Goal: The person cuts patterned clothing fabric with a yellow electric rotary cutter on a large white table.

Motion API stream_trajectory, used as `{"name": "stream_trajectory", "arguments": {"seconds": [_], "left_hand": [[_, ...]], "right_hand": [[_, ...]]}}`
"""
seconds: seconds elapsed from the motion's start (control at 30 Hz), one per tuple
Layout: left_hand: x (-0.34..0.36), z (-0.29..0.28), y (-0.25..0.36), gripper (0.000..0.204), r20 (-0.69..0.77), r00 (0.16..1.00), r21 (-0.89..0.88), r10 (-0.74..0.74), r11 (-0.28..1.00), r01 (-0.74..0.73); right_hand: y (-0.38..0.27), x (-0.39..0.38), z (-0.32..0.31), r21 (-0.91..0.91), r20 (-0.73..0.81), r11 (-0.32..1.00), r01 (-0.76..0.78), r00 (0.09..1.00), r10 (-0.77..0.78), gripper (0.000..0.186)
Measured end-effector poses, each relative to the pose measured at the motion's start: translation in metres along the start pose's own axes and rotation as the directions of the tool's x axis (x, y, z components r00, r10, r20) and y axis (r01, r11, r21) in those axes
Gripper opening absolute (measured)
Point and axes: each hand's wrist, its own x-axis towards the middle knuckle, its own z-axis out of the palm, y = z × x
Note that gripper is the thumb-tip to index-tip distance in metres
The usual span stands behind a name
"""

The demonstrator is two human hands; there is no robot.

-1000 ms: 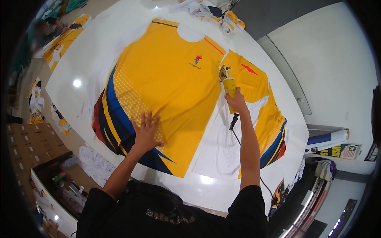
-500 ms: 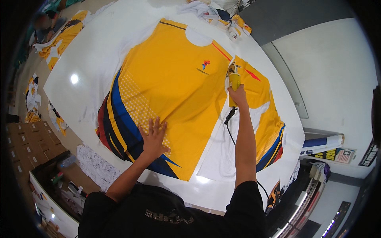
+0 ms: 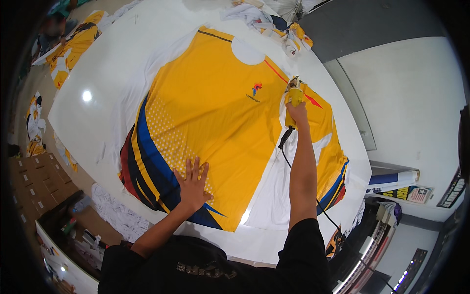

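Note:
My right hand (image 3: pixel 298 111) grips a yellow electric cloth cutter (image 3: pixel 294 93) with a black cord, its metal head at the shoulder end of the cut between the large yellow jersey panel (image 3: pixel 225 122) and a creased yellow piece (image 3: pixel 329 139) on the right. White fabric (image 3: pixel 267 201) shows between them. My left hand (image 3: pixel 192 185) lies with fingers spread on the panel's white-dotted area, near its blue, black and red stripes. The panel has a scooped neckline and a small colored logo.
The white table (image 3: pixel 85 127) holds fabric scraps (image 3: pixel 289 34) at the back. Cardboard boxes (image 3: pixel 39 181) and a white fabric pile (image 3: pixel 117 213) sit lower left. A person (image 3: pixel 54 29) is at the far upper left. A rolled banner (image 3: pixel 391 179) and stacked long items (image 3: pixel 367 235) are at right.
The cutter in my right hand has moved up along the panel's edge to the shoulder seam. My left hand sits somewhat lower in the picture, still spread, as the view shifts slightly.

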Motion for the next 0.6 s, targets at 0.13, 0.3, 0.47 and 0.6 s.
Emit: {"name": "stream_trajectory", "arguments": {"seconds": [0.13,0.3,0.47,0.6], "left_hand": [[0.001,-0.001,-0.001,0.130,-0.001,1.000,-0.005,-0.014,1.000,0.014],[-0.002,-0.001,0.000,0.130,-0.004,1.000,-0.027,-0.023,0.999,0.023],[-0.024,-0.058,-0.064,0.115,0.153,0.988,0.002,0.027,1.000,-0.028],[-0.084,-0.074,-0.205,0.078,-0.311,0.940,0.570,-0.141,0.764,0.303]], "right_hand": [[-0.010,0.022,0.003,0.017,0.005,1.000,-0.009,1.000,0.009,0.095],[-0.012,0.068,0.006,0.028,-0.019,0.999,0.026,0.999,-0.026,0.097],[-0.008,0.089,-0.017,-0.078,-0.151,0.997,-0.011,0.988,-0.001,0.094],[0.011,-0.004,-0.014,0.065,-0.179,0.994,0.084,0.981,-0.071,0.077]]}}
